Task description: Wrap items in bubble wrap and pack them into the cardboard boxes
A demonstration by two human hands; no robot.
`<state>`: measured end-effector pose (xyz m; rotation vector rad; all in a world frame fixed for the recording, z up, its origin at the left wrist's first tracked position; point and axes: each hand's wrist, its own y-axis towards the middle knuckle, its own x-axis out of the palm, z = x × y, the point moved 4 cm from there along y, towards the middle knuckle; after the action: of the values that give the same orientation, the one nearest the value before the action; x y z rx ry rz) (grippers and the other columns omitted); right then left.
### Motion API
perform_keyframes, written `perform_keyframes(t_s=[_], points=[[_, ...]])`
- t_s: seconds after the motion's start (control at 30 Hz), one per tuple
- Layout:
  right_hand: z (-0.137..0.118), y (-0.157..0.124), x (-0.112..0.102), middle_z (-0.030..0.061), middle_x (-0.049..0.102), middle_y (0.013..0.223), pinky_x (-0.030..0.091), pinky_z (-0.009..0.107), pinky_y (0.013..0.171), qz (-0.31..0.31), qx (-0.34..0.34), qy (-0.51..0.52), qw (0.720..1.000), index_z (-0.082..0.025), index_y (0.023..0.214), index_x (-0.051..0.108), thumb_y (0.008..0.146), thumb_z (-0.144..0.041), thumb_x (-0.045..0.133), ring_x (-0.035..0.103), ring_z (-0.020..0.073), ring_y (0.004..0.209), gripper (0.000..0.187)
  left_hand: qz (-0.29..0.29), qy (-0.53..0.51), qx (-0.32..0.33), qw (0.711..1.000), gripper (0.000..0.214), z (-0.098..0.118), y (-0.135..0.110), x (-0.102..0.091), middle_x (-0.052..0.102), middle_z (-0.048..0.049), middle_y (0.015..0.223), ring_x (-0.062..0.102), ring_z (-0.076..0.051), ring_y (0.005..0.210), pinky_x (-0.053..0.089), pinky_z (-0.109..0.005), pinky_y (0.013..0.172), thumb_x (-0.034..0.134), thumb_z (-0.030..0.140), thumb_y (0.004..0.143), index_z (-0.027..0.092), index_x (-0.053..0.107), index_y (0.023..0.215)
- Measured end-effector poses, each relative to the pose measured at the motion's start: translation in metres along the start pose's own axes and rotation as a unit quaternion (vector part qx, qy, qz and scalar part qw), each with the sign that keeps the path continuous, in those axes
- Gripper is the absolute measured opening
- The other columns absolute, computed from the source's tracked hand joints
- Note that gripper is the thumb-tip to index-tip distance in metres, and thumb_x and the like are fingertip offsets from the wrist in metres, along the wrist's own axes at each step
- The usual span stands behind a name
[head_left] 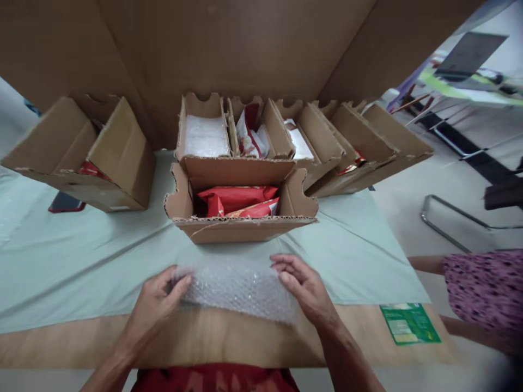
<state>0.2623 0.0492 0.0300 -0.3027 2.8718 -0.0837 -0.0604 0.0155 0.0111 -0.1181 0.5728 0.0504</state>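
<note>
A sheet of bubble wrap (241, 286) lies on the table just in front of me. My left hand (157, 305) grips its left edge with thumb and fingers closed on it. My right hand (304, 288) holds its right edge, fingers curled over the top corner. Directly beyond the wrap stands an open cardboard box (241, 226) holding red snack packets (237, 200).
Behind stand several more open cardboard boxes (261, 136), some with bubble wrap or packets inside, and another box (90, 155) at the left. A pale green cloth (81, 256) covers the table. A green card (408, 324) lies at the right. Another person in patterned clothing (486, 288) sits at the right.
</note>
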Motion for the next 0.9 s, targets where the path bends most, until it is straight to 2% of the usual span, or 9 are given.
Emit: perform_keyframes(t_s=[0.07, 0.13, 0.3, 0.47, 0.57, 0.67, 0.73, 0.83, 0.9], points=[[0.012, 0.000, -0.001, 0.0095, 0.075, 0.103, 0.058, 0.032, 0.075, 0.004, 0.022, 0.038, 0.999, -0.022, 0.126, 0.065, 0.087, -0.058, 0.069, 0.074, 0.0243, 0.091, 0.054, 0.002, -0.012, -0.031, 0.999, 0.032, 0.000, 0.003, 0.002, 0.079, -0.0031, 0.086, 0.073, -0.022, 0.077, 0.056, -0.029, 0.063, 0.062, 0.049, 0.087, 0.021, 0.077, 0.091], [0.024, -0.002, 0.001, 0.0095, 0.075, 0.104, 0.059, 0.033, 0.076, 0.010, 0.044, 0.049, 0.998, -0.022, 0.130, 0.062, 0.085, -0.054, 0.074, 0.073, 0.0241, 0.091, 0.057, -0.002, -0.016, -0.051, 0.999, 0.035, -0.002, 0.004, 0.003, 0.079, -0.0038, 0.090, 0.072, -0.022, 0.079, 0.056, -0.030, 0.066, 0.063, 0.050, 0.085, 0.020, 0.076, 0.096], [0.041, -0.008, 0.008, 0.0044, 0.074, 0.086, 0.056, 0.030, 0.070, 0.067, 0.062, -0.016, 0.996, -0.020, 0.114, 0.071, 0.090, -0.043, 0.068, 0.068, 0.0185, 0.076, 0.033, 0.000, -0.049, -0.094, 0.994, 0.042, -0.012, -0.001, 0.005, 0.076, -0.0050, 0.096, 0.071, -0.021, 0.083, 0.055, -0.031, 0.073, 0.065, 0.051, 0.085, 0.019, 0.071, 0.112], [0.040, -0.009, 0.011, 0.0030, 0.074, 0.084, 0.054, 0.030, 0.067, 0.111, 0.028, -0.106, 0.988, -0.021, 0.110, 0.074, 0.093, -0.037, 0.063, 0.065, 0.0176, 0.071, 0.026, 0.032, -0.054, -0.102, 0.993, 0.058, -0.015, -0.007, 0.002, 0.071, -0.0062, 0.095, 0.070, -0.021, 0.084, 0.057, -0.030, 0.071, 0.067, 0.051, 0.084, 0.017, 0.062, 0.130], [0.038, -0.007, 0.012, 0.0040, 0.077, 0.088, 0.056, 0.030, 0.067, 0.126, -0.009, -0.151, 0.980, -0.021, 0.108, 0.074, 0.094, -0.032, 0.060, 0.066, 0.0179, 0.070, 0.023, 0.041, -0.046, -0.077, 0.995, 0.059, -0.009, -0.010, 0.001, 0.070, -0.0089, 0.108, 0.070, -0.019, 0.083, 0.056, -0.027, 0.063, 0.064, 0.048, 0.087, 0.019, 0.057, 0.139], [0.034, -0.006, 0.013, 0.0064, 0.077, 0.097, 0.057, 0.034, 0.073, 0.133, -0.065, -0.208, 0.967, -0.022, 0.106, 0.073, 0.097, -0.028, 0.057, 0.069, 0.0209, 0.080, 0.019, 0.054, 0.012, -0.025, 0.998, 0.043, -0.001, -0.010, -0.002, 0.070, -0.0099, 0.112, 0.069, -0.018, 0.081, 0.050, -0.022, 0.050, 0.060, 0.042, 0.090, 0.020, 0.065, 0.127], [0.027, -0.007, 0.013, 0.0094, 0.075, 0.106, 0.057, 0.039, 0.080, 0.157, -0.111, -0.261, 0.946, -0.022, 0.111, 0.071, 0.098, -0.027, 0.057, 0.070, 0.0243, 0.092, 0.020, 0.067, 0.068, 0.027, 0.995, 0.033, 0.003, -0.008, -0.003, 0.068, -0.0094, 0.111, 0.069, -0.019, 0.084, 0.048, -0.023, 0.049, 0.058, 0.039, 0.092, 0.021, 0.069, 0.117], [0.015, -0.012, 0.014, 0.0096, 0.072, 0.108, 0.052, 0.043, 0.087, 0.188, -0.169, -0.337, 0.907, -0.024, 0.116, 0.069, 0.099, -0.024, 0.058, 0.067, 0.0267, 0.099, 0.021, 0.090, 0.147, 0.107, 0.979, 0.025, 0.004, -0.006, -0.004, 0.068, -0.0080, 0.106, 0.068, -0.022, 0.096, 0.056, -0.030, 0.070, 0.056, 0.035, 0.095, 0.022, 0.071, 0.110], [0.009, -0.013, 0.019, 0.0074, 0.073, 0.102, 0.049, 0.043, 0.084, 0.169, -0.191, -0.374, 0.891, -0.027, 0.114, 0.070, 0.100, -0.023, 0.057, 0.065, 0.0261, 0.096, 0.020, 0.087, 0.192, 0.144, 0.967, 0.022, 0.002, -0.004, 0.000, 0.069, -0.0071, 0.101, 0.066, -0.024, 0.097, 0.055, -0.036, 0.084, 0.056, 0.033, 0.096, 0.024, 0.072, 0.109]])
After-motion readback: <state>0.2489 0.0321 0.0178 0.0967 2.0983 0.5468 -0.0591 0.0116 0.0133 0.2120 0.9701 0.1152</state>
